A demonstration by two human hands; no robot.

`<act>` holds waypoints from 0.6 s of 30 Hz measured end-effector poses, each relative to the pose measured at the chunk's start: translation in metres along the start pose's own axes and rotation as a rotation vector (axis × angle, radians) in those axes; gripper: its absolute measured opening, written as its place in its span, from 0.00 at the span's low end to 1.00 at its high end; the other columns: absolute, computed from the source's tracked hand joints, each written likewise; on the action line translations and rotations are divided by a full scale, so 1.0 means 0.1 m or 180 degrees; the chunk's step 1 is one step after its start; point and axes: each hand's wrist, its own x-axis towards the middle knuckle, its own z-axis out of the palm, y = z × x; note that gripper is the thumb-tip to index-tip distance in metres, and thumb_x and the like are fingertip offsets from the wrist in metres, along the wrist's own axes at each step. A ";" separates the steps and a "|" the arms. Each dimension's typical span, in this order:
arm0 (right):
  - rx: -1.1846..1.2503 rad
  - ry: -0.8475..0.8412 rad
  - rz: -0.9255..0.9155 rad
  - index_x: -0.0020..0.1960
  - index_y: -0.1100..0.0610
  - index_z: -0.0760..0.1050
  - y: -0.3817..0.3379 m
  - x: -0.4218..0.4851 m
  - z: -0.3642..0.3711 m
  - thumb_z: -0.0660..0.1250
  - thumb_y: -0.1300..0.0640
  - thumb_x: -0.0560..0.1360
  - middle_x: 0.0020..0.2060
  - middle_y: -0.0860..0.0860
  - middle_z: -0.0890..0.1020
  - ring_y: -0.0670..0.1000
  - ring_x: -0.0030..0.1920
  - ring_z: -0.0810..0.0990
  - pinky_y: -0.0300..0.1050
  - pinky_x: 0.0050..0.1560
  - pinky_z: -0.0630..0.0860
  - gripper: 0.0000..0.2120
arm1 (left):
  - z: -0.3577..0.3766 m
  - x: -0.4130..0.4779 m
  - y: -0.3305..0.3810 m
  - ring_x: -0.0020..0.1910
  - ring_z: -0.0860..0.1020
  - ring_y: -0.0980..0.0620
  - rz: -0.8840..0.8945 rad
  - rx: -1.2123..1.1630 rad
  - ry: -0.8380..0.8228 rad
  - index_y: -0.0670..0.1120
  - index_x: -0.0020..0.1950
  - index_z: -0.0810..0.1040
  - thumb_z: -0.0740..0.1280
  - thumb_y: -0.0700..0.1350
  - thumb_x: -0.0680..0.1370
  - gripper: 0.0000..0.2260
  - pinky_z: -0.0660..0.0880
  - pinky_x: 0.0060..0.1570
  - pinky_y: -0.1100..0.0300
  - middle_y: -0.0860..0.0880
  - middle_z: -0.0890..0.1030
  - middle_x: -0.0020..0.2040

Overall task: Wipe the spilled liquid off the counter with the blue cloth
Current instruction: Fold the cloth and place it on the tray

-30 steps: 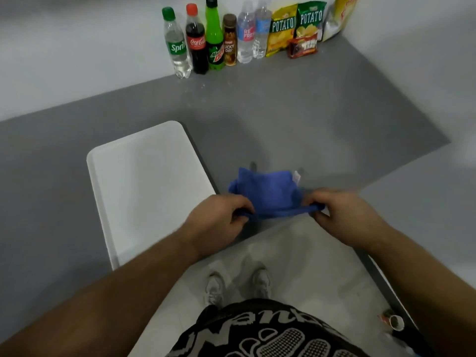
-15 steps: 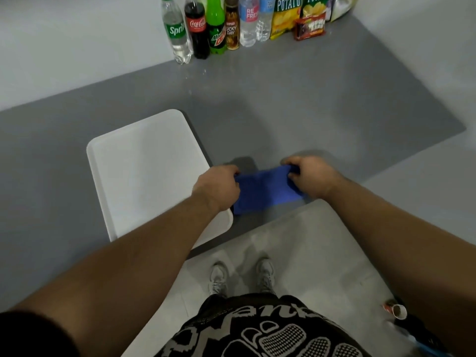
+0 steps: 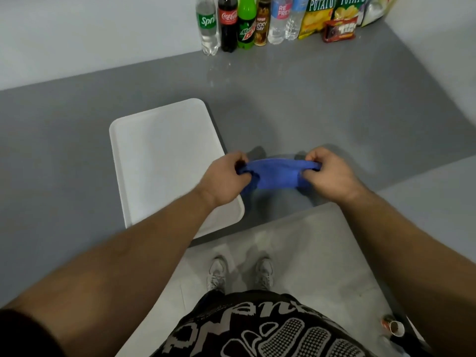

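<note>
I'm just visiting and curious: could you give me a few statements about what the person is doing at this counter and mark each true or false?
1. Both hands hold the blue cloth. True: the left hand and right hand each pinch one end.
2. The cloth lies flat on the white tray. False: it is stretched between the hands, right of the tray.
3. Bottles stand along the back wall. True.
4. The Sprite bottle lies tipped over. False: the Sprite bottle stands upright.

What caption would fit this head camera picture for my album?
Both hands, left hand and right hand, stretch a blue cloth above the grey counter beside a white tray.
</note>
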 end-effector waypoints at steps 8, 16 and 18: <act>0.1781 -0.0722 -0.0147 0.56 0.47 0.77 -0.69 -0.27 0.36 0.72 0.59 0.71 0.48 0.51 0.87 0.53 0.50 0.86 0.50 0.53 0.82 0.15 | -0.56 -0.61 -0.55 0.40 0.83 0.47 -0.0868 -0.2045 0.0559 0.41 0.51 0.80 0.67 0.39 0.77 0.05 0.84 0.41 0.53 0.45 0.85 0.42; 0.1062 -0.0717 -0.0116 0.64 0.53 0.77 -0.69 -0.54 0.96 0.71 0.66 0.76 0.33 0.44 0.79 0.42 0.37 0.77 0.39 0.49 0.72 0.19 | -0.51 -0.96 -1.10 0.42 0.85 0.43 -0.1500 -0.1529 0.0598 0.46 0.47 0.83 0.67 0.35 0.77 0.08 0.84 0.37 0.53 0.46 0.86 0.40; 0.0887 -0.0642 -0.0016 0.64 0.52 0.77 -0.67 -0.56 1.00 0.72 0.64 0.75 0.40 0.49 0.83 0.47 0.44 0.81 0.40 0.53 0.75 0.19 | -0.50 -0.96 -1.17 0.45 0.85 0.43 -0.1301 -0.0723 0.0509 0.47 0.48 0.83 0.69 0.37 0.77 0.06 0.84 0.46 0.51 0.46 0.86 0.43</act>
